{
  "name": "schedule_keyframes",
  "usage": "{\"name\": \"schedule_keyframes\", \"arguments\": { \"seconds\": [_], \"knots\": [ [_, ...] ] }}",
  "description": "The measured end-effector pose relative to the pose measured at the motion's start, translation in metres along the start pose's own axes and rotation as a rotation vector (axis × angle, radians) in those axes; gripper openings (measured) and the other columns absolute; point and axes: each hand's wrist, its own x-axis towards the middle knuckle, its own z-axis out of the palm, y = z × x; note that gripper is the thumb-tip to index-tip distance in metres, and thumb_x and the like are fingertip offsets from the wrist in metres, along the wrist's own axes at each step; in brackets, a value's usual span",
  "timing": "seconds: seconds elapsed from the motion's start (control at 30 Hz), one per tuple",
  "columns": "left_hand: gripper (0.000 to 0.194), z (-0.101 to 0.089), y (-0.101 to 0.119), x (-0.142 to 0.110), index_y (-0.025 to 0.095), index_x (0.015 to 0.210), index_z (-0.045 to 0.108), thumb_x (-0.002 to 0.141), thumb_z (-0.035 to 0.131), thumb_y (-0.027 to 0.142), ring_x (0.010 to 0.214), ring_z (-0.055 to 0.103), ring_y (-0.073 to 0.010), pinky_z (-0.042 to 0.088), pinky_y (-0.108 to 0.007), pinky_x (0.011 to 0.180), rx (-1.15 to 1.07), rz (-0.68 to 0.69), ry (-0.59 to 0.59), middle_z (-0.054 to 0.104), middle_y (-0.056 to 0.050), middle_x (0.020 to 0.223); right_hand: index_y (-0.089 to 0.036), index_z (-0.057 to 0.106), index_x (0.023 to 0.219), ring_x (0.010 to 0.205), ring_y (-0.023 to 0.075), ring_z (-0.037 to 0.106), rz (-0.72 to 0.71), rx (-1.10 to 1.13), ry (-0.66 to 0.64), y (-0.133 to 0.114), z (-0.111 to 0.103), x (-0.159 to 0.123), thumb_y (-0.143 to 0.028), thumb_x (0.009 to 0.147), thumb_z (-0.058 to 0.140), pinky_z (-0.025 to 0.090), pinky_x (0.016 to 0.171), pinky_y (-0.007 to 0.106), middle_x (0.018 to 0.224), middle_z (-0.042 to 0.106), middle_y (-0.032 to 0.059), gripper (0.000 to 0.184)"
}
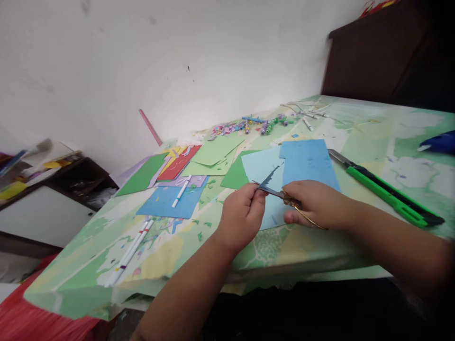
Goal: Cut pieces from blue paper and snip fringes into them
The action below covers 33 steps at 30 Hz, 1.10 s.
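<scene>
The left hand (243,215) pinches a narrow dark blue paper strip (270,176) with a jagged, fringed edge between thumb and fingers, and the strip points up and away from the fist. The right hand (322,206) grasps a pair of scissors (277,192) by its gold-coloured handles, the blades reaching across to the left hand and meeting the lower end of the strip; how far they are parted is too small to tell. Both hands are above the near part of the desk (377,142), which is covered by a green, yellow and white patterned cloth. Behind and below them lie a pale blue sheet (261,166) and a mid-blue sheet (309,161) that overlap, with a green sheet (234,175) just beside. A green cutter (391,192) lies to the right of the right hand, its blade end near the mid-blue sheet. Left of the left hand, a white pen (181,192) rests on another blue sheet (165,201), and two more white pens (130,253) lie nearer the desk's edge. Farther back are light green sheets (209,154), a red sheet (183,163) and a heap of coloured paper scraps (225,129).
</scene>
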Motion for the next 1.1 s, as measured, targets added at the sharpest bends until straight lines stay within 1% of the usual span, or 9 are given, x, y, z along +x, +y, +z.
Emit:
{"name": "schedule_keyframes", "arguments": {
  "seconds": [0.23, 0.4, 0.53, 0.8, 0.9, 1.1],
  "knots": [
    [0.023, 0.0025, -0.0006, -0.0016, 0.018, 0.067, 0.049, 0.082, 0.034, 0.027, 0.053, 0.044, -0.01, 0.035, -0.023, 0.053, 0.037, 0.013, 0.031, 0.048, 0.001, 0.054, -0.018, 0.047, 0.069, 0.055, 0.0148, 0.04, 0.003, -0.009, 0.019, 0.0018, 0.0023, 0.0015, -0.063, 0.07, 0.038, 0.024, 0.05, 0.025, 0.063, 0.049, 0.0036, 0.046],
    [0.026, 0.0025, -0.0009, -0.0016, 0.018, 0.064, 0.048, 0.082, 0.033, 0.028, 0.052, 0.044, -0.01, 0.035, -0.023, 0.053, 0.043, 0.019, 0.012, 0.048, 0.001, 0.054, -0.019, 0.044, 0.066, 0.054, 0.0145, 0.041, 0.012, 0.01, 0.008, 0.001, 0.0027, 0.0018, -0.064, 0.071, 0.036, 0.024, 0.05, 0.025, 0.061, 0.049, 0.003, 0.046],
    [0.022, 0.0013, -0.0005, -0.0014, 0.017, 0.067, 0.049, 0.081, 0.035, 0.027, 0.052, 0.044, -0.0099, 0.034, -0.023, 0.052, 0.046, 0.019, 0.008, 0.049, 0.002, 0.055, -0.019, 0.043, 0.064, 0.053, 0.0145, 0.041, 0.008, 0.016, -0.019, -0.0004, 0.0015, 0.0009, -0.064, 0.072, 0.035, 0.024, 0.05, 0.025, 0.059, 0.048, 0.002, 0.047],
    [0.021, -0.0002, -0.003, 0.0029, 0.017, 0.065, 0.05, 0.08, 0.039, 0.029, 0.049, 0.04, -0.0079, 0.033, -0.021, 0.051, -0.124, -0.081, -0.048, 0.043, 0.005, 0.05, -0.019, 0.045, 0.064, 0.054, 0.0157, 0.043, 0.038, -0.041, -0.006, -0.0002, 0.0004, 0.0008, -0.068, 0.071, 0.031, 0.024, 0.048, 0.025, 0.06, 0.051, 0.0039, 0.052],
    [0.021, 0.0009, -0.0044, 0.0025, 0.017, 0.067, 0.05, 0.08, 0.039, 0.031, 0.047, 0.038, -0.0073, 0.033, -0.021, 0.05, -0.188, -0.114, -0.052, 0.042, 0.005, 0.049, -0.019, 0.045, 0.063, 0.054, 0.0158, 0.044, 0.042, -0.041, -0.004, -0.0008, 0.0008, 0.0008, -0.069, 0.071, 0.03, 0.024, 0.048, 0.024, 0.06, 0.052, 0.004, 0.053],
    [0.02, 0.0028, -0.0062, 0.001, 0.017, 0.071, 0.052, 0.08, 0.039, 0.029, 0.044, 0.037, -0.0057, 0.032, -0.019, 0.047, -0.31, -0.155, -0.068, 0.042, 0.006, 0.048, -0.019, 0.044, 0.063, 0.055, 0.0169, 0.046, 0.067, -0.063, 0.006, -0.0031, 0.0011, 0.0012, -0.069, 0.071, 0.03, 0.024, 0.048, 0.024, 0.059, 0.053, 0.0042, 0.052]
  ]
}}
